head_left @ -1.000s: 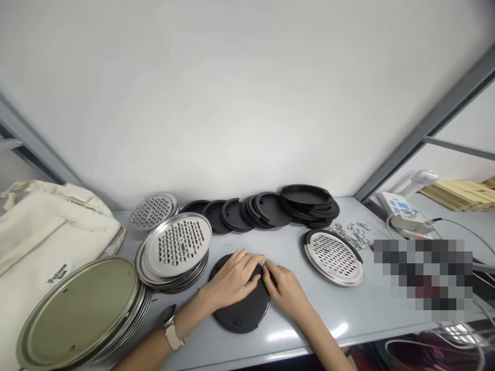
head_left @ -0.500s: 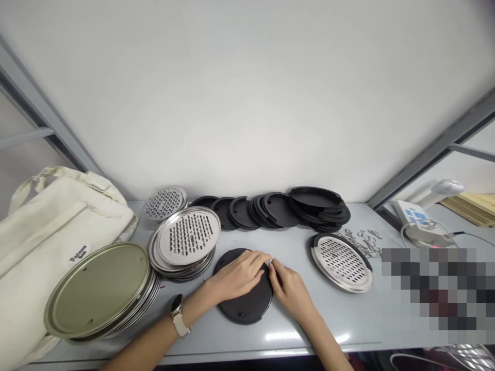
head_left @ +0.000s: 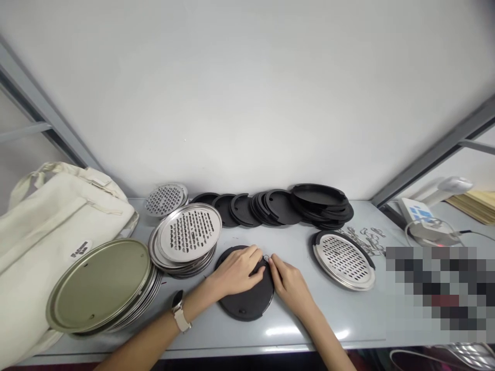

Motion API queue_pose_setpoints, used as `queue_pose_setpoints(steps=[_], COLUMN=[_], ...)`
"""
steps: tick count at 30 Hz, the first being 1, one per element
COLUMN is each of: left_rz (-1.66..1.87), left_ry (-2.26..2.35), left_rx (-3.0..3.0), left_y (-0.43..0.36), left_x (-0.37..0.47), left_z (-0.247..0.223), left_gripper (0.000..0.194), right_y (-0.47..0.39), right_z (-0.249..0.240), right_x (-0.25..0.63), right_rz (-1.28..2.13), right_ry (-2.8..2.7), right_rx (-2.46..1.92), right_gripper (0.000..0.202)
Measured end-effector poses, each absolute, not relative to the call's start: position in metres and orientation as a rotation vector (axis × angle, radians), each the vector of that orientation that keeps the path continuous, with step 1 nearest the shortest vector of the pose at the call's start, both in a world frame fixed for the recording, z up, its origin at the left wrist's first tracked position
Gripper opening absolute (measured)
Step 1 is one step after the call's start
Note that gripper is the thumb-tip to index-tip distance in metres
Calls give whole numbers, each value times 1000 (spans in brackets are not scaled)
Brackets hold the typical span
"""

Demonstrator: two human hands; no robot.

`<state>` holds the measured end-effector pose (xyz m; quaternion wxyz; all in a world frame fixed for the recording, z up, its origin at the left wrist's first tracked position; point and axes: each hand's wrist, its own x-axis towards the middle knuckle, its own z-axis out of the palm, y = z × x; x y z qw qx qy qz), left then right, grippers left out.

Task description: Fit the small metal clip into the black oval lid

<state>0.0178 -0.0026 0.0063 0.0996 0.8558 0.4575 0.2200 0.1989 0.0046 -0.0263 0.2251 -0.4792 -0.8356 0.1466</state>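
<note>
A black round disc (head_left: 247,301) lies on the grey table in front of me, with a small hole near its lower edge. My left hand (head_left: 240,271), with a watch on the wrist, rests over the upper part of the disc, its fingers bent near the disc's right edge. My right hand (head_left: 286,282) is at that edge, thumb and forefinger pinched on a small metal clip (head_left: 266,257). Whether the left fingertips also grip something is hidden.
Stacked grater discs (head_left: 191,234), olive green plates (head_left: 100,286) and a cream bag (head_left: 65,221) are at left. Black rings (head_left: 284,206) line the wall. To the right lie a grater in a black rim (head_left: 344,260), loose metal clips (head_left: 371,239) and a scanner (head_left: 448,190).
The view has shifted slightly. My left fingers have drawn back a little from my right fingertips and curled more, and the metal clip shows more clearly.
</note>
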Motion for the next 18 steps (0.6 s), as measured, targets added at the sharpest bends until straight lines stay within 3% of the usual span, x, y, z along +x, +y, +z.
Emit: queue_pose_setpoints(steps=[10, 18], left_rz=[660, 620], left_ry=[1266, 1335], left_rx=[2553, 2544], left_y=[-3, -3], left_x=[17, 16], left_z=[6, 8], left_gripper=[3, 20], right_y=[8, 6], right_z=[-24, -27], right_x=[197, 201], right_rz=[411, 391], right_ry=[-2354, -2368], right_rx=[-1278, -1286], right_gripper=[25, 26])
